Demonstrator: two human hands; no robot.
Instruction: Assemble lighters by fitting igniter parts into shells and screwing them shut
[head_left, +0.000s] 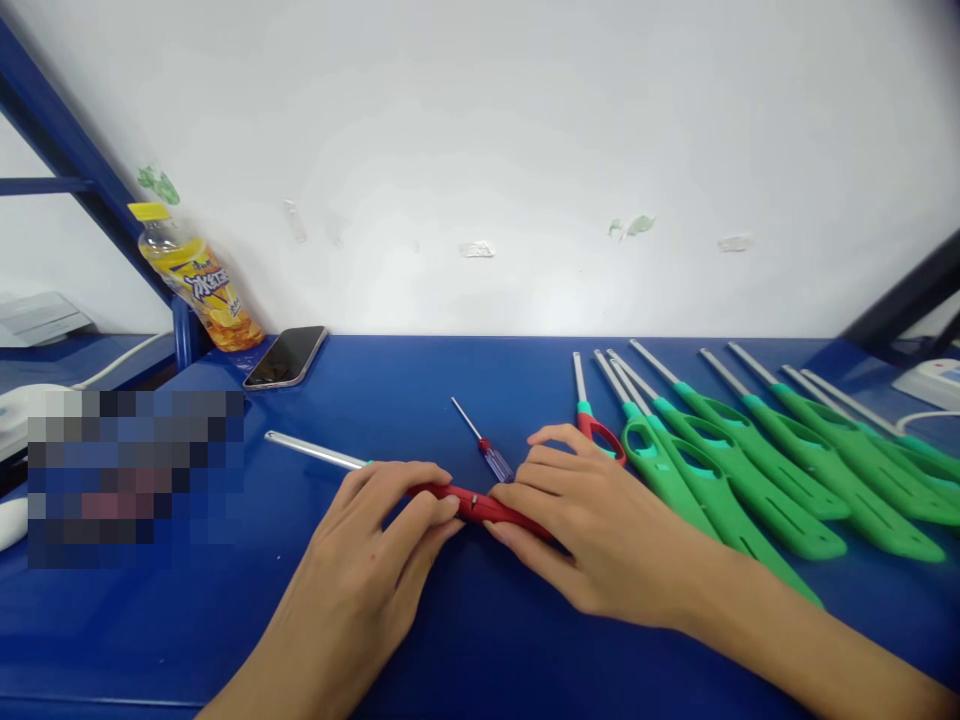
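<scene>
Both hands grip one red gas lighter (474, 503) with a long metal tube, lying crosswise just above the blue table. My left hand (382, 545) is closed round its front part, and the tube sticks out to the left. Closed on the rear of the handle is my right hand (592, 520), which hides the end. A small screwdriver (496, 462) with a clear purplish handle lies just beyond, near the right fingers. Behind my right hand, a second red lighter (604, 435) is partly covered.
Several green lighters (750, 455) lie in a row on the right of the blue table (390, 390). A phone (286, 357) and a leaning drink bottle (201, 280) are at the back left. Blurred pixels hide an item at the left. A white wall (480, 150) stands behind.
</scene>
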